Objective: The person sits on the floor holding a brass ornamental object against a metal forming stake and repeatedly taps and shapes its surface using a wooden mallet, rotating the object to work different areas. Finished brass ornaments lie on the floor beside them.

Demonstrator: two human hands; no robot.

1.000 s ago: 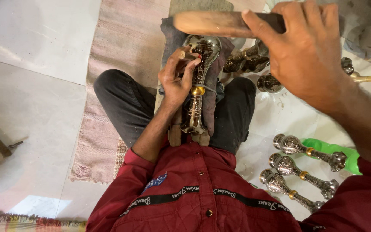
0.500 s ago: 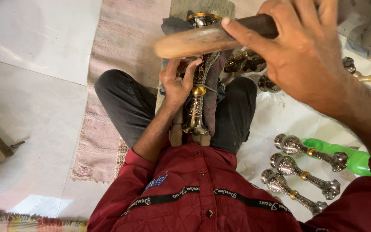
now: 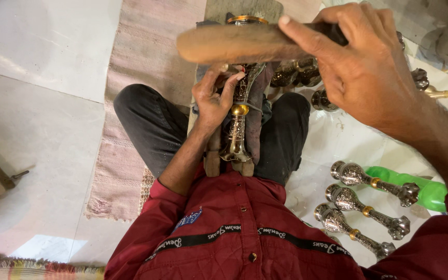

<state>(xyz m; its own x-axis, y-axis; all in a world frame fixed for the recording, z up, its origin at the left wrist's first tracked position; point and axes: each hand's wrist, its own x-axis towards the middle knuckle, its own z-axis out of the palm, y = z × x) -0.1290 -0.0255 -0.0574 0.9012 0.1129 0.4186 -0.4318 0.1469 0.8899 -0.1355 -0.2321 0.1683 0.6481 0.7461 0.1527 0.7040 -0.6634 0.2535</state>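
I sit on the floor in a red shirt and dark trousers. My left hand (image 3: 214, 98) grips an ornate silver metal piece with a brass ring (image 3: 238, 127) that lies lengthwise on a wooden block (image 3: 213, 158) between my knees. My right hand (image 3: 361, 67) is raised close to the camera and holds a thick wooden mallet (image 3: 234, 44) by its dark handle. The mallet head hangs level just above my left hand and hides the upper end of the metal piece.
Three finished silver pieces (image 3: 369, 205) lie side by side on white sheet at the right, beside a green plastic object (image 3: 421, 186). More metal pieces (image 3: 299, 72) lie beyond my right knee. A pinkish woven mat (image 3: 141, 78) covers the floor at left.
The mallet in my right hand has swung leftward and down across the view, now covering the top of the metal piece. My left hand stays gripped on the piece.
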